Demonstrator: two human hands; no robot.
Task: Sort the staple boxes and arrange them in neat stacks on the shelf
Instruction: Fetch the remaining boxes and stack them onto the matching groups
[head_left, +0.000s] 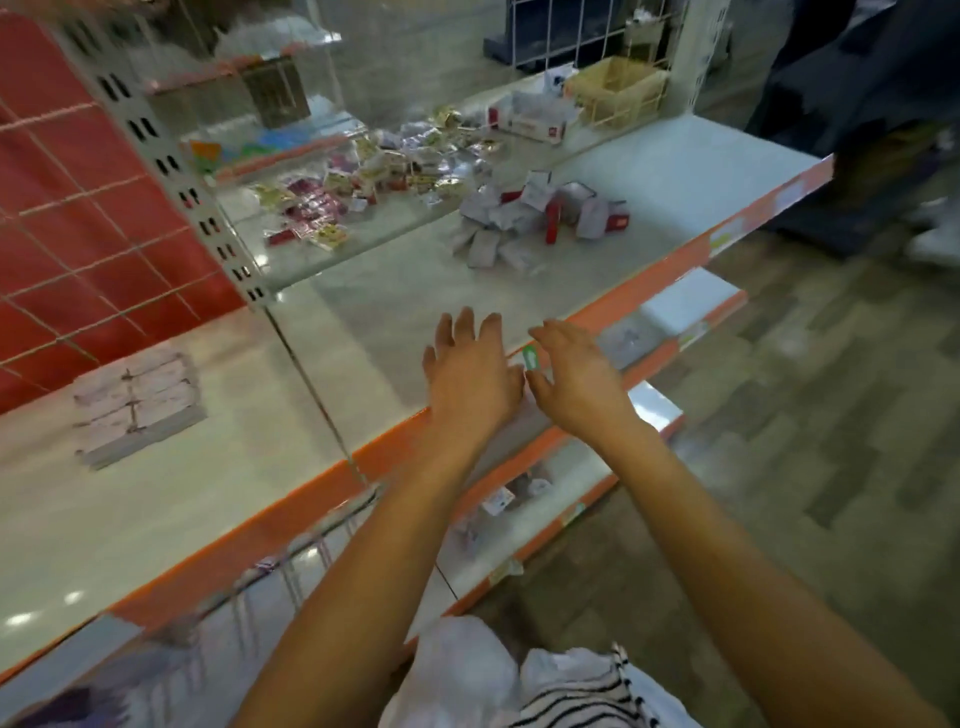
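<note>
Both hands reach over the near edge of the shelf (675, 171), fingers spread wide and holding nothing. The left hand (470, 374) hovers above the shelf surface; the right hand (576, 384) is just beside it, above the orange front strip, with a small green label (530, 358) showing between them. The heap of staple boxes (524, 221) lies well apart from the hands, farther along the shelf and slightly right. The white and red boxes are jumbled, pointing every way; the heap itself stretches from near-left to far-right. Left of the glass divider (311, 395) lies a stack of white packs (135, 405).
</note>
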